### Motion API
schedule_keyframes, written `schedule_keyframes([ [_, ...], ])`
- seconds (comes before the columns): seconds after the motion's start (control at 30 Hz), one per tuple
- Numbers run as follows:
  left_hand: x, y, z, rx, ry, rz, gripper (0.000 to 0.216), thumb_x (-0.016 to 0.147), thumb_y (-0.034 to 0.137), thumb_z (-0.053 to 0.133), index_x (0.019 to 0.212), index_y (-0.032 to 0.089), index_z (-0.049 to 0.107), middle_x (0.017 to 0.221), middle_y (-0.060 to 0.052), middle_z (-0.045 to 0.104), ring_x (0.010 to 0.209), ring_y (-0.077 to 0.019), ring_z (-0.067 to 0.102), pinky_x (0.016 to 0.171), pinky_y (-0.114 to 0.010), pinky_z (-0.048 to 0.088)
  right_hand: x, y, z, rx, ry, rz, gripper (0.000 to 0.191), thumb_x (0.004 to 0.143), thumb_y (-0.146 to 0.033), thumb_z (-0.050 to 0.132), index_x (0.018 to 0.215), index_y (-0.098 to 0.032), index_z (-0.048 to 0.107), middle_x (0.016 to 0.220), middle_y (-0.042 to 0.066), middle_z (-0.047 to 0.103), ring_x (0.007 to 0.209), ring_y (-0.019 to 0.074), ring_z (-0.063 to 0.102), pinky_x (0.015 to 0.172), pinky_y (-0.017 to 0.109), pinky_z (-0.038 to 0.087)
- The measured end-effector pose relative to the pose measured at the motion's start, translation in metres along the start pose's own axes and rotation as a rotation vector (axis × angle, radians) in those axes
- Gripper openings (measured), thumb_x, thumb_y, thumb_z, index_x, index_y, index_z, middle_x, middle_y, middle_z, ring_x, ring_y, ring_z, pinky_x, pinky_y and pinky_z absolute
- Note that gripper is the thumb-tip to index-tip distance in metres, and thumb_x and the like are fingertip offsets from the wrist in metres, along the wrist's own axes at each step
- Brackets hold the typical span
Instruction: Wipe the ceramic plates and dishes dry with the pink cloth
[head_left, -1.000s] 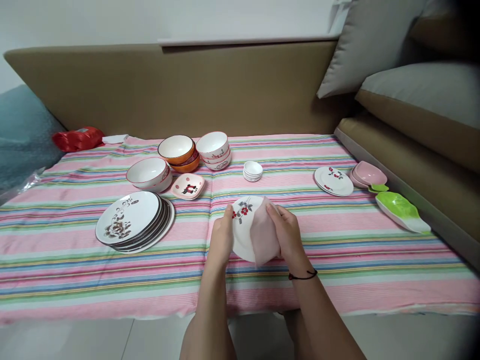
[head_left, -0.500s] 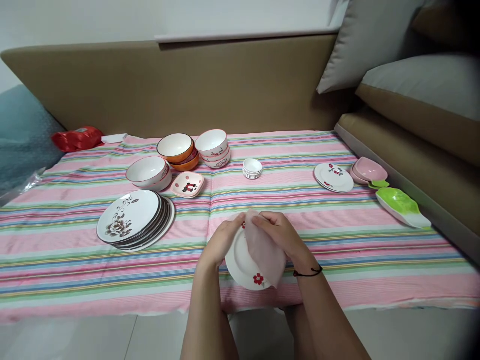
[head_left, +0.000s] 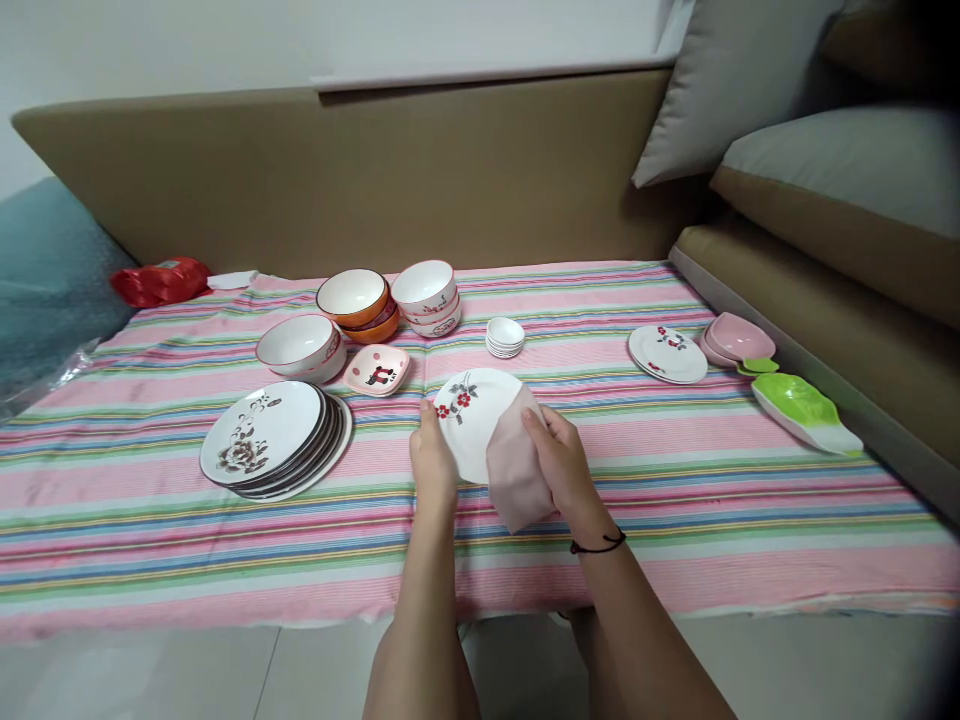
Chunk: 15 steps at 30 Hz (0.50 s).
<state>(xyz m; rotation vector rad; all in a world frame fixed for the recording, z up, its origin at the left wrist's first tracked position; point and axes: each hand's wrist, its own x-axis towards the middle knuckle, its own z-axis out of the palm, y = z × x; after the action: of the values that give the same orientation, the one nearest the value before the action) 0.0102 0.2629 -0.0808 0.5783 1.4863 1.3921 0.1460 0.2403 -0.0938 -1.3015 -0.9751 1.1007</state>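
Observation:
A white plate with red flowers and grey leaves [head_left: 480, 400] is held up over the striped cloth, its face toward me. My left hand [head_left: 433, 455] grips its left edge, thumb on the rim. On the right side, my right hand [head_left: 561, 455] is closed on a pale pink cloth [head_left: 517, 465], pressing it against the plate's right rim. The pink cloth covers the plate's lower right part and hangs below it. The fingers behind the plate are hidden.
Left are stacked brown-flowered plates [head_left: 262, 435], white bowls [head_left: 296, 345], orange bowls [head_left: 352, 298] and cat dishes [head_left: 377, 368]. Small white dishes [head_left: 505, 335] stand mid-cloth. Flowered plates [head_left: 667, 354], pink bowls [head_left: 739, 340] and a green leaf-shaped dish [head_left: 802, 410] lie right, beside cushions [head_left: 847, 180].
The plate has come up and away from me and now faces me more fully. My left hand has shifted to its left edge, while the right hand and cloth moved to its right side.

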Motion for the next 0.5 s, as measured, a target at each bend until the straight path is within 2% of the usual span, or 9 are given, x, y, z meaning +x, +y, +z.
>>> schedule_keyframes([
  [0.13, 0.001, 0.005, -0.003, 0.170, -0.104, 0.014, 0.054, 0.081, 0.061, 0.046, 0.067, 0.013, 0.067, 0.061, -0.009, 0.067, 0.058, -0.0199, 0.062, 0.052, -0.027, 0.045, 0.003, 0.004, 0.000, 0.025, 0.040, -0.034, 0.033, 0.083, -0.050, 0.053, 0.071, -0.019, 0.048, 0.065, -0.003, 0.042, 0.061, 0.0125, 0.038, 0.055, 0.024, 0.032],
  [0.27, 0.001, 0.006, -0.013, 0.337, -0.328, -0.002, 0.058, 0.078, 0.066, 0.046, 0.064, 0.014, 0.065, 0.057, -0.007, 0.064, 0.052, -0.0184, 0.057, 0.047, -0.026, 0.039, 0.006, 0.003, -0.009, 0.039, -0.003, 0.002, 0.033, 0.082, -0.051, 0.052, 0.072, -0.019, 0.048, 0.064, -0.003, 0.044, 0.061, 0.0129, 0.041, 0.056, 0.024, 0.033],
  [0.33, -0.001, 0.007, -0.017, 0.383, -0.467, -0.026, 0.057, 0.078, 0.066, 0.046, 0.063, 0.014, 0.064, 0.058, -0.006, 0.064, 0.051, -0.0178, 0.055, 0.047, -0.026, 0.038, 0.007, -0.001, -0.015, -0.008, -0.133, 0.032, 0.034, 0.081, -0.051, 0.054, 0.071, -0.019, 0.048, 0.064, -0.003, 0.045, 0.061, 0.0130, 0.042, 0.055, 0.024, 0.033],
  [0.43, -0.006, 0.010, -0.021, 0.430, -0.662, -0.089, 0.052, 0.078, 0.062, 0.051, 0.063, 0.014, 0.065, 0.060, -0.006, 0.065, 0.051, -0.0173, 0.055, 0.048, -0.026, 0.038, 0.005, -0.007, -0.019, -0.114, -0.407, 0.058, 0.035, 0.078, -0.050, 0.058, 0.067, -0.018, 0.049, 0.064, -0.003, 0.045, 0.059, 0.0118, 0.040, 0.053, 0.024, 0.031],
  [0.5, -0.009, 0.011, -0.023, 0.451, -0.732, -0.106, 0.049, 0.077, 0.059, 0.054, 0.066, 0.014, 0.065, 0.060, -0.006, 0.065, 0.051, -0.0163, 0.054, 0.047, -0.025, 0.036, 0.003, -0.010, -0.019, -0.156, -0.524, 0.069, 0.037, 0.078, -0.050, 0.058, 0.063, -0.018, 0.048, 0.062, -0.003, 0.042, 0.058, 0.0107, 0.037, 0.052, 0.023, 0.029],
])
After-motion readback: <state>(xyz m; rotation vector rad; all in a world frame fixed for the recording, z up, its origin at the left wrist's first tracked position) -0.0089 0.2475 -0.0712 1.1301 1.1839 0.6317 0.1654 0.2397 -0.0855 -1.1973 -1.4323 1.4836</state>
